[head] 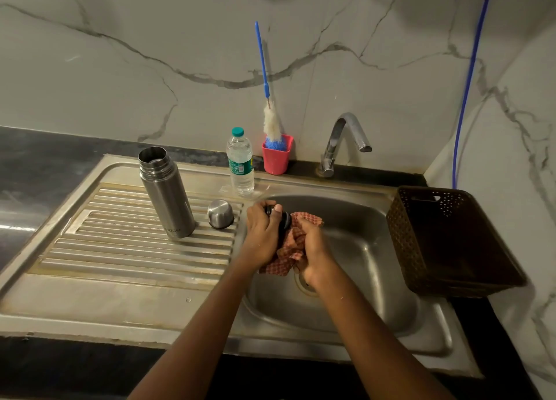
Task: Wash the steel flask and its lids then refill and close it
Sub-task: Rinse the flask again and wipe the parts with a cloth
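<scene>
The steel flask (pixel 167 192) stands upright and uncapped on the ribbed drainboard (pixel 135 249). Its steel cup lid (pixel 220 213) rests upside down just right of it. Over the left side of the sink basin (pixel 355 249), my left hand (pixel 261 229) grips a black inner lid (pixel 284 219). My right hand (pixel 313 249) presses a red checked cloth (pixel 293 246) against that lid. Much of the black lid is hidden by my fingers and the cloth.
A plastic water bottle (pixel 240 162) with a teal cap stands at the sink's back edge. Beside it a pink cup (pixel 276 156) holds a blue-handled bottle brush (pixel 269 105). The tap (pixel 341 141) is off. A brown basket (pixel 451 243) sits at the right.
</scene>
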